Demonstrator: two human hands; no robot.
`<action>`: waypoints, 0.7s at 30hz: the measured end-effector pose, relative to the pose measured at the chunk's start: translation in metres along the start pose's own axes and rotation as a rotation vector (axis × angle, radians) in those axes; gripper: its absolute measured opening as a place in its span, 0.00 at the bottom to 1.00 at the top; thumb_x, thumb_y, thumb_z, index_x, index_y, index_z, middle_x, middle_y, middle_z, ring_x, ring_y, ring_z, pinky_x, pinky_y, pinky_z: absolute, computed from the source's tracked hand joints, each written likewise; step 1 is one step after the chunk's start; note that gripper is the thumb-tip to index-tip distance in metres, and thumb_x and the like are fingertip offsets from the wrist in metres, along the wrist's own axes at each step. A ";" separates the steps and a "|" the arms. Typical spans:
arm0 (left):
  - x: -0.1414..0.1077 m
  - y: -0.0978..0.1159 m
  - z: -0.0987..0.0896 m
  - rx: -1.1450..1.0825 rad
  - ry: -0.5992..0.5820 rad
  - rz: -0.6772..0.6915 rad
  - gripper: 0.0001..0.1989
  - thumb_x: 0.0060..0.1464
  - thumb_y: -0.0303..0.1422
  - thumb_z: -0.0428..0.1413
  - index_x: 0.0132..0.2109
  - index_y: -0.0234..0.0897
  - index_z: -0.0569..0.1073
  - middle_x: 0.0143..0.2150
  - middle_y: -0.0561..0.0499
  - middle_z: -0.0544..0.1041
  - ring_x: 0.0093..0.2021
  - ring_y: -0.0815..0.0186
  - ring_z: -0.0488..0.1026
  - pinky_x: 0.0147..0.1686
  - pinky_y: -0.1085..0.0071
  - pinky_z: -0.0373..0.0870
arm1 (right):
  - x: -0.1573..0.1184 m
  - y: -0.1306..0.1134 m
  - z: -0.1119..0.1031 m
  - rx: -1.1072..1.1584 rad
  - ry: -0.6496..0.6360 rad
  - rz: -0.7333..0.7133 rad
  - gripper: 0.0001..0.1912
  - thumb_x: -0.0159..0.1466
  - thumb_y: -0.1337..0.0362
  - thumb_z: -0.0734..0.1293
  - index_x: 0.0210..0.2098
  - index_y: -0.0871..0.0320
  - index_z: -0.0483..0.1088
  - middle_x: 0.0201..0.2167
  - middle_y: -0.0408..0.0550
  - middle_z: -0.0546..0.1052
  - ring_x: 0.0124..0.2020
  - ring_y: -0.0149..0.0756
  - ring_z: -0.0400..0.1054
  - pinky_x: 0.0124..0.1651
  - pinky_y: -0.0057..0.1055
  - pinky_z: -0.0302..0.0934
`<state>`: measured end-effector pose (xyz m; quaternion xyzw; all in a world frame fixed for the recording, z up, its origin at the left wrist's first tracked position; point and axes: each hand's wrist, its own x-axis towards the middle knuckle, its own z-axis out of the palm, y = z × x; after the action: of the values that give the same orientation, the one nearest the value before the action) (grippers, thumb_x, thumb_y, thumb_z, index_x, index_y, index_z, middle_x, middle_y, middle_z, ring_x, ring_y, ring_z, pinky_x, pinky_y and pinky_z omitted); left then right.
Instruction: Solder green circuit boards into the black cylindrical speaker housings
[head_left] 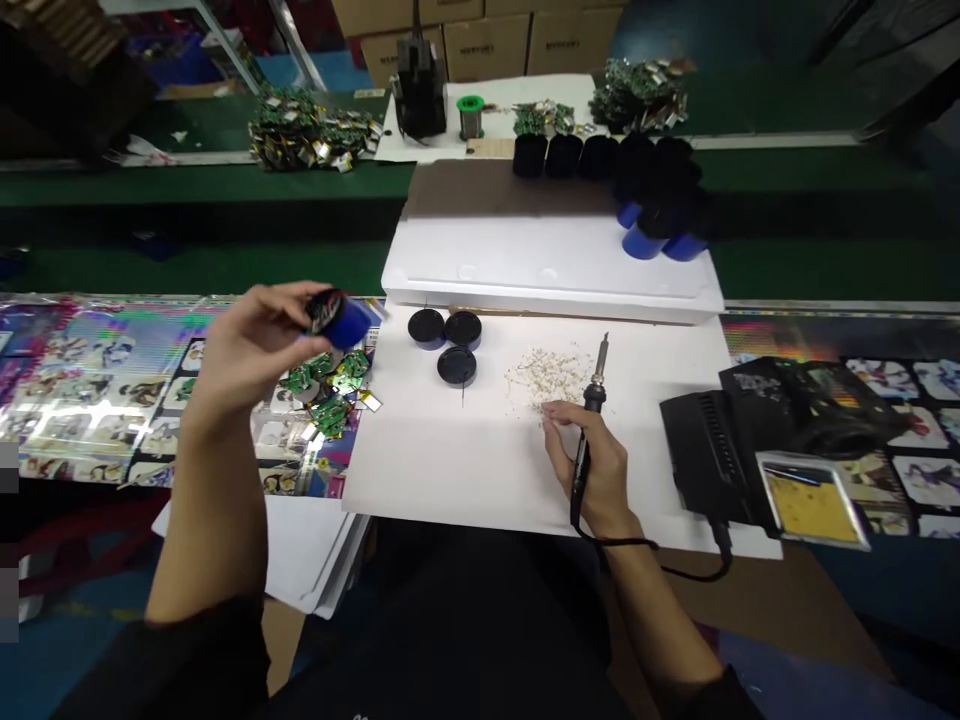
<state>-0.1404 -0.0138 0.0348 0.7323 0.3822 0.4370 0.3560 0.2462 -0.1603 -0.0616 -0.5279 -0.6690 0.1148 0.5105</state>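
Blue cylinder point(349, 322) sits pinched in the half-curled left hand point(244, 348).

Looks like an electronics assembly workshop.
Shows a soldering iron point(592, 398) and a boxy black soldering station point(701, 460) between 3 and 4 o'clock, a solder spool point(470, 119) at 12, heaped circuit boards point(307, 130) near 11 and 1, and, past the long green worktop point(765, 105), stacked cardboard cartons point(487, 50) at 12.

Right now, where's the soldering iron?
In the head view, the soldering iron is right of centre, held in the right hand, just right of the scattered small pale pieces.
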 end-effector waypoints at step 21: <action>0.005 -0.034 0.001 0.828 -0.366 -0.501 0.24 0.61 0.50 0.54 0.54 0.42 0.81 0.55 0.40 0.79 0.51 0.46 0.77 0.50 0.55 0.73 | -0.051 0.010 -0.022 0.196 0.138 0.365 0.12 0.76 0.57 0.64 0.54 0.54 0.73 0.36 0.48 0.84 0.30 0.36 0.72 0.37 0.36 0.69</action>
<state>-0.1467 0.0054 0.0073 0.7623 0.6183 0.0153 0.1908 0.2659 -0.2065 -0.0870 -0.5947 -0.5114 0.2334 0.5747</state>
